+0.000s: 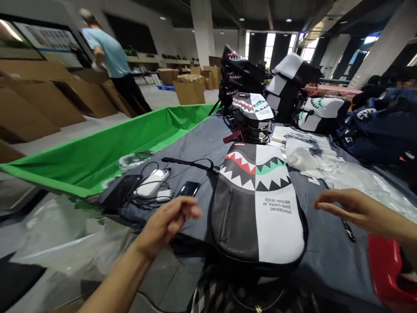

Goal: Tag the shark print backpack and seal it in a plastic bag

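One backpack (pixel 241 221), half black and half white, lies flat at the near edge of the grey worktop (pixel 325 256); its printed lettering appears upside down. Face carries two toothed bands, one red and one green at the middle. Two hands in view, both empty. Left hand (pixel 167 224): just beside the backpack on its left, raised, fingers loosely curled, thumb and fingertips apart. Right hand (pixel 348 205): on the other side, near the white half, fingers extended, thumb apart from them; neither hand touches the backpack. One black strap (pixel 187 163) runs out leftward from the backpack's far left side. Left of it on the worktop: one phone (pixel 189 188), one white device (pixel 152 182) with dark cables, one small white block (pixel 163 195). Below the right hand, one dark-handled tool (pixel 348 230); at the right edge, one red object (pixel 384 269), partly cut off. Beyond the backpack, one red tag (pixel 232 136) by a front pile (pixel 252 108) of at least two bags. Behind, one dark stack (pixel 239 67) and one black-and-white stack (pixel 286 82), at least three bags each; two more bags (pixel 321 111) rest to the right, near clear plastic (pixel 345 176). Green sheeting (pixel 97 150) borders the left side. One person (pixel 109 56) in light blue stands beyond it.
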### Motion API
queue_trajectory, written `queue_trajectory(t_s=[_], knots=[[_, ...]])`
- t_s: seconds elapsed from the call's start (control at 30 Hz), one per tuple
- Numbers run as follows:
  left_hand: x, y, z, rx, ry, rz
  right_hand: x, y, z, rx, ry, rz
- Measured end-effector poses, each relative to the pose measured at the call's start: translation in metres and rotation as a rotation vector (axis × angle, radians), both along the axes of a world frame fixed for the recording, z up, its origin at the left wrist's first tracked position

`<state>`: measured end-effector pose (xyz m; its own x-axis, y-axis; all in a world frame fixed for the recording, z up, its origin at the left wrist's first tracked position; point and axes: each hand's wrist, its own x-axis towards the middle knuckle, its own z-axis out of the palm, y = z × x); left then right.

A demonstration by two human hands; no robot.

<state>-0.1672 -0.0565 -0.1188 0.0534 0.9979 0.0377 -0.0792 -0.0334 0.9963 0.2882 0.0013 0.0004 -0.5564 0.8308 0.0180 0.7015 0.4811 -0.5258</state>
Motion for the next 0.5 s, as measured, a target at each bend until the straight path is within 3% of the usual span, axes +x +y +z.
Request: queue_trajectory(t_s=[0.03,0.1,0.2,0.3,0.4,0.5], knots=[[0.000,0.015,-0.013,-0.033,0.063,0.224,-0.016,0.014,-0.005,0.011,0.023,0.041],[0.012,0.046,-0.033,-0.096,0.131,0.388,-0.055,0.044,-0.020,0.035,0.058,0.171],[0.049,0.080,-0.047,-0.073,0.077,0.384,-0.117,0.086,-0.053,0.204,0.088,0.263],[0.084,0.088,-0.063,0.003,0.056,0.457,-0.165,0.116,-0.090,0.320,0.049,0.262],[0.097,0.093,-0.088,-0.011,-0.050,0.538,-0.193,0.125,-0.118,0.379,0.015,0.251],[0.093,0.106,-0.104,-0.082,-0.185,0.494,-0.202,0.120,-0.129,0.451,0.025,0.223]])
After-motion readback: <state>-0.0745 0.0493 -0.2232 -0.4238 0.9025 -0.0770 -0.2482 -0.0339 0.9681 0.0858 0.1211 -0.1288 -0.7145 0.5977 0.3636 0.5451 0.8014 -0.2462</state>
